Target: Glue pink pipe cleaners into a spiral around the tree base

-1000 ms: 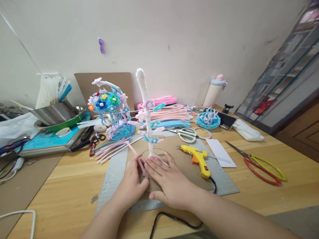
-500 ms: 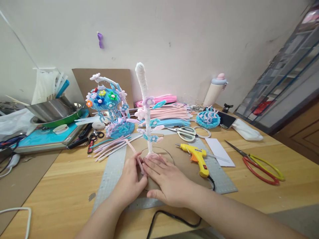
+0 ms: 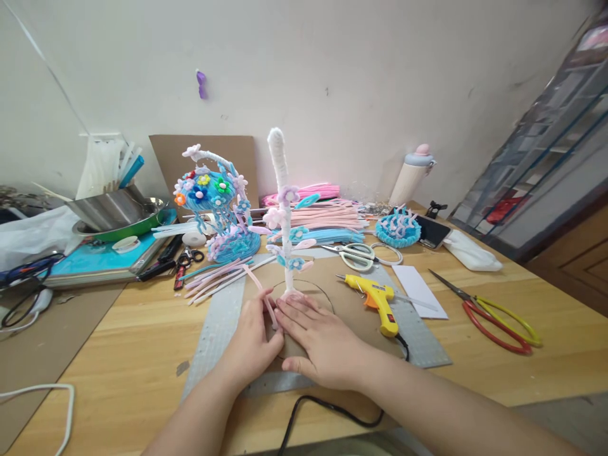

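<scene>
A white fuzzy stem (image 3: 280, 164) stands upright on a cardboard sheet (image 3: 361, 335), with pipe-cleaner flowers and leaves along it. Around its foot is a pink coil (image 3: 289, 295), partly hidden by fingers. My right hand (image 3: 318, 335) lies flat over that coil, fingers stretched out and pressing down. Beside it, my left hand (image 3: 254, 335) pinches a pink pipe cleaner (image 3: 257, 280), whose free end sticks up toward the back left. A drawn circle shows on the cardboard around the base.
A yellow glue gun (image 3: 375, 297) lies to the right, its black cord running in front. Red-and-yellow-handled scissors (image 3: 494, 316) are farther right. Behind are pale-handled scissors (image 3: 356, 256), pipe-cleaner bundles (image 3: 327, 215) and a finished flower piece (image 3: 209, 190). A metal bowl (image 3: 114, 209) stands left.
The whole view has shifted slightly, with most things a little farther right. Both hands keep nearly the same pose at the base of the stem.
</scene>
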Motion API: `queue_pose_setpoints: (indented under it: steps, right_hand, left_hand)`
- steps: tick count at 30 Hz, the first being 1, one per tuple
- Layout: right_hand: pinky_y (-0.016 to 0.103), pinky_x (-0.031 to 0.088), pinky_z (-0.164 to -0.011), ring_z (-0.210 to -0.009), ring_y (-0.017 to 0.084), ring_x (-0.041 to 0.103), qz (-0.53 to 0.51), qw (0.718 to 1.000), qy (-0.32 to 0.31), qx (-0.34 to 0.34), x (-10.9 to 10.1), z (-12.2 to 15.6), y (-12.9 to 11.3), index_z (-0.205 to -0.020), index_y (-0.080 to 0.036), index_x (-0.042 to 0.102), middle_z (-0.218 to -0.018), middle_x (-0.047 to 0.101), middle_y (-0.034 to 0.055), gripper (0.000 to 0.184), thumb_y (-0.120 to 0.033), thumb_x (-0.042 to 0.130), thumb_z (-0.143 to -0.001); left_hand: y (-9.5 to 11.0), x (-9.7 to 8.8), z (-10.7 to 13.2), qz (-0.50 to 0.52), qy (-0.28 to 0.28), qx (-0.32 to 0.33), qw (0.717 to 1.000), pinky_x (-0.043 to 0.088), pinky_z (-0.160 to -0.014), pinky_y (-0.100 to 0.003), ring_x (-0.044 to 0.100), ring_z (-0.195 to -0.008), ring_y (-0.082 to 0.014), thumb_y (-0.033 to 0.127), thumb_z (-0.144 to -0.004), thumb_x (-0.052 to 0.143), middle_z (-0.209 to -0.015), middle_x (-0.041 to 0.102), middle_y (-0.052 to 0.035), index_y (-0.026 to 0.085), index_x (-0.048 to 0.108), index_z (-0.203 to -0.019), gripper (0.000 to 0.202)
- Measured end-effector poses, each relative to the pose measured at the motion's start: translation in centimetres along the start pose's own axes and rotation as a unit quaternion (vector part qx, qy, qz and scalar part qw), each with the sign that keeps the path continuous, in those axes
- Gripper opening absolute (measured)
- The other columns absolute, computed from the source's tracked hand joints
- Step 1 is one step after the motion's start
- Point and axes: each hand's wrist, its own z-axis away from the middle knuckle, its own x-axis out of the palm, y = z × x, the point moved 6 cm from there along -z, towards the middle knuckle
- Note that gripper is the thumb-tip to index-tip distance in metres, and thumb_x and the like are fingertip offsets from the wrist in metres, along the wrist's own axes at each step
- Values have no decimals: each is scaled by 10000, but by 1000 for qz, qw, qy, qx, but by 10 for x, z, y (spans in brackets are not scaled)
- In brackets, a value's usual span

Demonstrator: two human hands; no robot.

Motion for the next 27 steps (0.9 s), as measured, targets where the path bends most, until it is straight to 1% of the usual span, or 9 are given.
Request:
queue_pose_setpoints:
  steps: [5, 9, 12, 15, 17, 19, 21, 24, 27]
  right_hand:
    - [421, 14, -1182, -1442, 213, 15, 25, 1000, 9, -10, 2, 0, 0, -1501, -156, 133, -1566, 95, 79, 839, -648, 398, -876]
    - [471, -47, -1166, -1443, 218, 12, 56, 998, 18, -20, -4, 6, 1, -1504, -164, 93, -1567, 98, 71, 864, -636, 435, -866]
    - [516, -89, -1147, -1442, 218, 53, 92, 994, 52, -5, -14, 15, 10, -1504, -163, 73, -1565, 110, 71, 817, -520, 481, -892]
    - [578, -96, -1123, -1436, 232, 98, 135, 987, 81, 34, -22, 26, 22, -1501, -166, 114, -1558, 148, 67, 707, -304, 476, -910]
    - [612, -54, -1117, -1432, 254, 119, 157, 980, 90, 81, -25, 31, 29, -1493, -161, 168, -1556, 150, 75, 687, -187, 467, -875]
    - [626, 9, -1118, -1428, 283, 134, 158, 975, 80, 137, -26, 36, 33, -1480, -139, 230, -1553, 143, 100, 699, -148, 486, -829]
    - [619, 80, -1122, -1421, 308, 152, 132, 972, 48, 186, -24, 39, 31, -1461, -111, 290, -1544, 157, 132, 684, -184, 505, -815]
    - [568, 201, -1122, -1401, 323, 219, 70, 967, 5, 244, -19, 43, 23, -1444, -85, 334, -1520, 226, 170, 642, -282, 474, -849]
    - [528, 281, -1107, -1387, 338, 250, 24, 960, -5, 278, -13, 47, 21, -1443, -99, 346, -1519, 239, 156, 637, -313, 461, -854]
  left_hand:
    - [2, -3, 1, 7, -1, -4, 1000, 411, -1003, -443, 548, -1100, -225, 205, -777, 546, -1144, 547, -76, 209, 313, -1339, 608]
    - [1, -8, 14, 45, -23, -10, 999, 405, -1033, -426, 518, -1199, -228, 182, -775, 560, -1304, 509, -91, 246, 250, -1390, 692]
    - [0, -9, 32, 38, -56, -18, 998, 393, -1055, -443, 471, -1270, -237, 140, -796, 513, -1390, 447, -113, 247, 229, -1382, 659]
    - [0, -11, 46, -38, -53, -8, 998, 345, -1098, -463, 382, -1342, -234, 115, -788, 484, -1453, 382, -110, 235, 311, -1292, 546]
    - [2, -12, 48, -86, -57, 12, 995, 348, -1099, -460, 353, -1360, -239, 105, -771, 487, -1485, 345, -96, 239, 366, -1266, 527]
    - [3, -13, 43, -132, -58, 34, 989, 344, -1100, -473, 330, -1373, -256, 109, -764, 503, -1499, 331, -93, 239, 380, -1313, 578]
    - [2, -15, 34, -178, -55, 46, 981, 330, -1103, -490, 306, -1383, -271, 133, -775, 516, -1512, 317, -98, 231, 348, -1384, 639]
    - [-3, -15, 18, -234, -69, 51, 969, 311, -1108, -491, 292, -1390, -269, 211, -820, 524, -1517, 320, -84, 234, 341, -1416, 624]
    - [-4, -12, 10, -266, -92, 67, 957, 284, -1117, -494, 338, -1368, -264, 316, -848, 537, -1484, 388, -72, 245, 366, -1411, 592]
